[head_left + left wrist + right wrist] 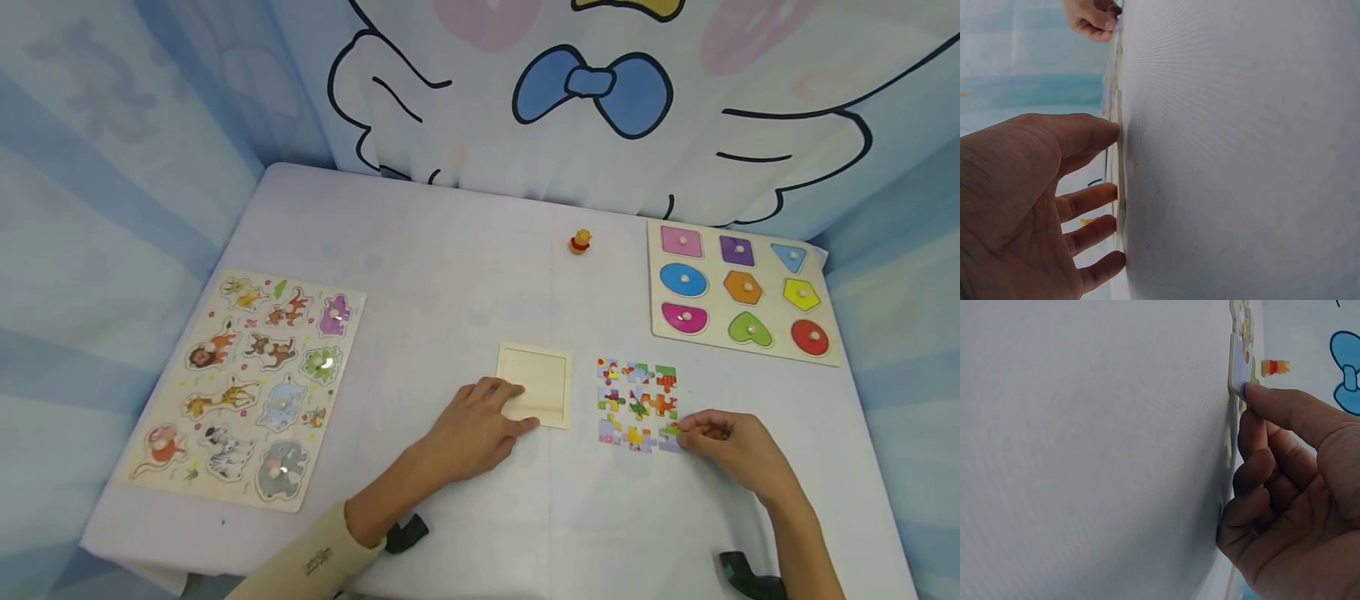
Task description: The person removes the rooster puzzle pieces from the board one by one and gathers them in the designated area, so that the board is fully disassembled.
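Observation:
My left hand (474, 427) rests on the left and lower part of a square wooden puzzle frame (557, 387), its fingers spread and fairly straight. In the left wrist view the thumb and fingertips touch the edge of that thin board (1120, 187). To the right, several colourful jigsaw pieces (636, 400) lie in rows, slightly apart. My right hand (738, 450) pinches the lower-right jigsaw piece (669, 439) between thumb and index finger. In the right wrist view this pale lilac piece (1239, 365) is tilted up at the thumb's tip, with the other fingers curled beneath.
An animal knob puzzle board (255, 392) lies at the left of the white table. At the far right sits a shape knob puzzle board (705, 312). A small red and yellow figurine (580, 242) stands near the back, before the cartoon curtain (480, 125).

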Action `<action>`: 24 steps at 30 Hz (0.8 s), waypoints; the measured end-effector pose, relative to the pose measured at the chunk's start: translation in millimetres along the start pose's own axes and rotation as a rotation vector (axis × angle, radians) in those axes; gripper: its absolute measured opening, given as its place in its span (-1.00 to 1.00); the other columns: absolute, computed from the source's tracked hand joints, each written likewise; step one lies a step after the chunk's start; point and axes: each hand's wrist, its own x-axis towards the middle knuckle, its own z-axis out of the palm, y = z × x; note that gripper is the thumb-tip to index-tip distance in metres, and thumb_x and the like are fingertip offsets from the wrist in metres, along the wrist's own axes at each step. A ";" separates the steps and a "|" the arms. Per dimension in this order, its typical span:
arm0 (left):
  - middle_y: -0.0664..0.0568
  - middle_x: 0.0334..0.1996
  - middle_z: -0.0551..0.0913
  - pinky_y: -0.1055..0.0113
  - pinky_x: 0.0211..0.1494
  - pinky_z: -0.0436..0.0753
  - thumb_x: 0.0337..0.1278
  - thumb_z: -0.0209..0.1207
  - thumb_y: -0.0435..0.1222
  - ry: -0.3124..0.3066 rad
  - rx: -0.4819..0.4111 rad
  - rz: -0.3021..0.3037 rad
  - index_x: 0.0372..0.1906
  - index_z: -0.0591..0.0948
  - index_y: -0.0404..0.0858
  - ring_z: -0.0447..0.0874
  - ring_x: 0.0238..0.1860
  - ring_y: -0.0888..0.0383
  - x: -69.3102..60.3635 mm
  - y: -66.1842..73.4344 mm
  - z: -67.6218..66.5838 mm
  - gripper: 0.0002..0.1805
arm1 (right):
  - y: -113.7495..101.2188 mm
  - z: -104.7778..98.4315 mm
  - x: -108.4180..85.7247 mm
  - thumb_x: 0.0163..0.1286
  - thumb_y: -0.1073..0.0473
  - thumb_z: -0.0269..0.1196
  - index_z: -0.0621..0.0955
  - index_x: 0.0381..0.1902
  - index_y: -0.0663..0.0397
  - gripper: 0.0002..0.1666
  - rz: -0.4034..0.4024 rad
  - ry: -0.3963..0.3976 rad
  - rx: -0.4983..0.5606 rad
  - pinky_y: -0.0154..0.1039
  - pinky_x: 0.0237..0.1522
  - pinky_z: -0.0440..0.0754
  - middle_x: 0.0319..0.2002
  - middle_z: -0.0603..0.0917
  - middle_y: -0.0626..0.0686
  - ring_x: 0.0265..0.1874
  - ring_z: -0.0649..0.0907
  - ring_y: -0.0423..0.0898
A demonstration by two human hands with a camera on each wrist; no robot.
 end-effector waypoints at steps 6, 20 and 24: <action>-0.06 0.32 0.40 0.03 0.15 0.44 0.33 0.13 -0.21 0.005 -0.002 0.001 0.24 0.61 0.22 0.29 0.28 -0.03 0.1 0.4 0.9 -0.57 | -0.8 1.6 0.0 0.29 0.00 0.39 0.72 -0.15 0.17 -0.65 0.001 0.000 -0.031 -0.28 -0.41 0.45 -0.40 0.65 0.01 -0.35 0.51 -0.01; -0.06 0.33 0.39 0.02 0.17 0.43 0.34 0.14 -0.20 -0.003 -0.010 0.002 0.25 0.60 0.21 0.29 0.30 -0.04 2.0 -0.2 2.4 -0.57 | -3.9 3.1 -0.2 0.27 0.04 0.40 0.72 -0.16 0.20 -0.66 0.017 0.021 -0.048 -0.26 -0.42 0.47 -0.40 0.64 0.01 -0.37 0.51 -0.01; -0.07 0.34 0.39 0.02 0.17 0.43 0.33 0.15 -0.19 -0.004 0.001 0.008 0.25 0.60 0.21 0.29 0.30 -0.04 3.1 -1.5 3.1 -0.57 | -5.2 5.0 0.1 0.27 0.03 0.40 0.72 -0.16 0.18 -0.66 0.032 0.033 -0.048 -0.26 -0.41 0.48 -0.38 0.65 0.02 -0.35 0.51 0.00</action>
